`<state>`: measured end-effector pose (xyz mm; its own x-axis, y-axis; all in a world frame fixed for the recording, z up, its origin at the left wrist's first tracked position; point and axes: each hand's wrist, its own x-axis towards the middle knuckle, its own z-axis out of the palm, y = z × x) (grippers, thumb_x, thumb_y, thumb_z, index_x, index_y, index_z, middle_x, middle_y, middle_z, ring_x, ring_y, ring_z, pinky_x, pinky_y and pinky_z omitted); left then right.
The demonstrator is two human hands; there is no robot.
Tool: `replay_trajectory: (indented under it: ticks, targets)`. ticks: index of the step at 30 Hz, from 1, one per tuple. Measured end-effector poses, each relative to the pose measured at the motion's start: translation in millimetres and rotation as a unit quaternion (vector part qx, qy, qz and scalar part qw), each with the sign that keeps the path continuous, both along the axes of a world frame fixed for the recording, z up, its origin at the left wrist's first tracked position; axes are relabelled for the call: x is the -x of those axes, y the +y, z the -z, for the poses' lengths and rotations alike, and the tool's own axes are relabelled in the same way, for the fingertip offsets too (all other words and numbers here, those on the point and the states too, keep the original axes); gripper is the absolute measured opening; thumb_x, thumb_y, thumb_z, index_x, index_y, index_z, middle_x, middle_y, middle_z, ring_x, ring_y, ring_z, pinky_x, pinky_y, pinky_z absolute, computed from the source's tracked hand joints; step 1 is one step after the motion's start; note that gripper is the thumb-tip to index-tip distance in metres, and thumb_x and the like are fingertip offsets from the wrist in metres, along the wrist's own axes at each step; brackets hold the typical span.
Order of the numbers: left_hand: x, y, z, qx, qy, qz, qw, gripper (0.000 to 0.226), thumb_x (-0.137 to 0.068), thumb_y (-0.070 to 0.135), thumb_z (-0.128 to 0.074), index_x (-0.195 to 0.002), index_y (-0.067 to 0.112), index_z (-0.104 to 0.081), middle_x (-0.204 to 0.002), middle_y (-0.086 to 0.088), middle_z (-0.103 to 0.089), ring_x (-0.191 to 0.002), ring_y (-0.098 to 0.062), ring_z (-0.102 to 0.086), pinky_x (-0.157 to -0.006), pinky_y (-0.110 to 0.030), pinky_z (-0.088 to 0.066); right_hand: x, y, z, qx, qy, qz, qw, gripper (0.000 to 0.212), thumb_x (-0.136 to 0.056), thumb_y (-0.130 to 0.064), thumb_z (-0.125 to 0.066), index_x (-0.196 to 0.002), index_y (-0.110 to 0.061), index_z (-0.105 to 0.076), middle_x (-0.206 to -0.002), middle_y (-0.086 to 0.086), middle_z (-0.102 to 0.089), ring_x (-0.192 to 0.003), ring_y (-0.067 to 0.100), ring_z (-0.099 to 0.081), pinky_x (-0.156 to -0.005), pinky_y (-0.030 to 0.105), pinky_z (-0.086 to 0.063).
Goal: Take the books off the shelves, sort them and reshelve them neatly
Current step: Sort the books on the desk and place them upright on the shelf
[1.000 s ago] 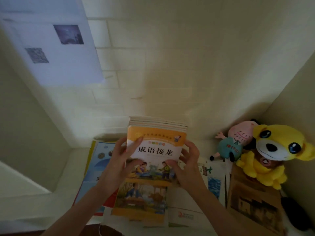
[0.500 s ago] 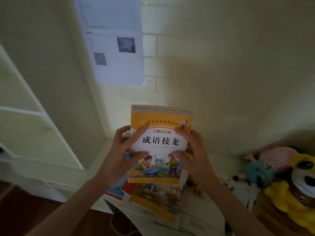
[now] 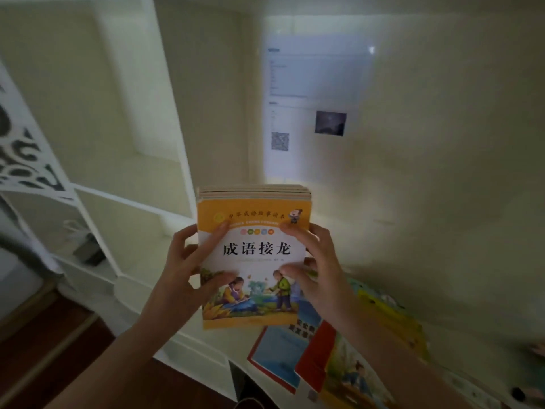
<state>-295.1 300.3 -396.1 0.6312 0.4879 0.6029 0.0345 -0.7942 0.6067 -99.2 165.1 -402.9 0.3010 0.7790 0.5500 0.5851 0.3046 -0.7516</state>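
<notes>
Both arms are up in front of me. My left hand (image 3: 182,276) and right hand (image 3: 321,278) grip a stack of books (image 3: 253,255) from either side, fingers curled onto the orange front cover, with the stack upright in mid-air. Left of my left hand there's the white shelf (image 3: 124,199) with open compartments. Below my right hand, loose books (image 3: 283,346) lie flat, overlapping, near the ledge's (image 3: 206,346) edge.

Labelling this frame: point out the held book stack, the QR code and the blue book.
Book stack (image 3: 253,255), head view, title on front cover.
QR code (image 3: 279,141), head view, its middle.
Blue book (image 3: 280,349), head view, lower cover.
</notes>
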Motion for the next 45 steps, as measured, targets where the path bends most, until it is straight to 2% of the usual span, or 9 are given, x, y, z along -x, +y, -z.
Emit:
replay_trajectory:
  ticks: [4,8,13,17,23,27,31,37,45]
  targets:
    - [37.9,47.6,-8.1,-0.014,0.0,-0.047,0.999,0.087,-0.068,0.023,-0.069,-0.131,0.065,-0.027,-0.124,0.044,-0.018,-0.109,0.024,-0.037,-0.077,0.004,-0.042,32.5,58.5,-16.0,-0.015,-0.007,-0.036,0.999,0.064,-0.087,0.002,-0.063,-0.129,-0.042,-0.043,-0.134,-0.002,-0.031,-0.12,-0.011,-0.043,-0.09,0.013,-0.049]
    - [70.2,89.7,-10.6,-0.031,-0.005,-0.096,0.995,0.08,-0.067,0.02,-0.069,-0.139,0.037,-0.038,-0.125,0.046,-0.017,-0.108,0.028,-0.034,-0.078,0.004,-0.041,60.8,110.8,-24.9,-0.024,-0.012,-0.066,0.997,0.063,-0.088,0.002,-0.062,-0.13,-0.041,-0.043,-0.133,0.0,-0.031,-0.121,-0.004,-0.044,-0.091,0.014,-0.048]
    - [102.6,139.6,-28.4,-0.031,-0.038,-0.143,0.988,0.089,-0.067,0.018,-0.071,-0.131,0.064,-0.029,-0.126,0.025,-0.025,-0.111,0.027,-0.032,-0.077,0.003,-0.043,89.4,177.0,-46.4,-0.028,-0.024,-0.101,0.994,0.063,-0.087,0.004,-0.061,-0.126,-0.042,-0.043,-0.132,0.0,-0.028,-0.115,-0.02,-0.036,-0.091,0.013,-0.048]
    - [110.0,184.2,-39.6,-0.051,-0.049,-0.188,0.98,0.087,-0.07,0.001,-0.075,-0.139,0.034,-0.034,-0.121,0.018,-0.026,-0.107,0.031,-0.03,-0.075,0.007,-0.038,102.4,233.3,-67.5,-0.026,-0.058,-0.085,0.994,0.067,-0.084,0.006,-0.062,-0.126,-0.042,-0.04,-0.133,0.006,-0.032,-0.113,-0.002,-0.037,-0.093,0.005,-0.039]
    - [97.5,242.2,-55.3,-0.042,-0.093,-0.22,0.97,0.082,-0.077,0.007,-0.073,-0.139,0.044,-0.034,-0.13,0.001,-0.025,-0.113,0.002,-0.036,-0.089,-0.028,-0.051,100.1,314.2,-91.0,-0.017,-0.07,-0.087,0.994,0.068,-0.077,0.018,-0.051,-0.133,-0.016,-0.035,-0.127,0.007,-0.028,-0.103,-0.001,-0.033,-0.085,-0.003,-0.033]
    - [87.9,277.4,-54.0,-0.06,-0.081,-0.254,0.962,0.08,-0.078,0.006,-0.073,-0.139,0.04,-0.033,-0.134,-0.009,-0.028,-0.106,0.007,-0.032,-0.087,-0.029,-0.05,102.8,360.2,-93.5,0.007,-0.067,-0.082,0.994,0.07,-0.072,0.025,-0.04,-0.13,-0.013,-0.029,-0.122,-0.006,-0.021,-0.117,0.012,-0.025,-0.09,0.022,-0.043]
    - [81.6,304.2,-49.6,-0.074,-0.086,-0.307,0.945,0.08,-0.079,0.008,-0.072,-0.143,0.034,-0.032,-0.138,-0.018,-0.028,-0.103,0.009,-0.03,-0.084,-0.028,-0.049,103.6,399.5,-103.5,0.024,-0.076,-0.09,0.993,0.069,-0.07,0.026,-0.039,-0.127,-0.011,-0.028,-0.123,-0.003,-0.023,-0.116,0.012,-0.023,-0.086,0.024,-0.037]
    - [67.6,338.2,-47.3,-0.133,-0.052,-0.326,0.935,0.08,-0.082,0.008,-0.066,-0.142,0.046,-0.028,-0.138,-0.015,-0.026,-0.108,-0.018,-0.047,-0.069,-0.044,-0.058,107.4,446.8,-79.4,0.055,-0.087,-0.003,0.995,0.091,-0.074,0.001,-0.071,-0.136,-0.036,-0.015,-0.149,0.01,-0.008,-0.143,0.03,-0.004,-0.109,0.06,-0.029]
    - [46.5,372.2,-49.9,-0.146,-0.034,-0.349,0.925,0.081,-0.085,0.007,-0.063,-0.144,0.047,-0.024,-0.137,-0.014,-0.025,-0.102,-0.026,-0.054,-0.067,-0.043,-0.057,135.8,455.5,-25.8,0.109,-0.119,0.062,0.985,0.087,-0.086,-0.038,-0.065,-0.151,-0.038,-0.006,-0.156,0.02,0.007,-0.143,0.039,0.001,-0.115,0.05,-0.021]
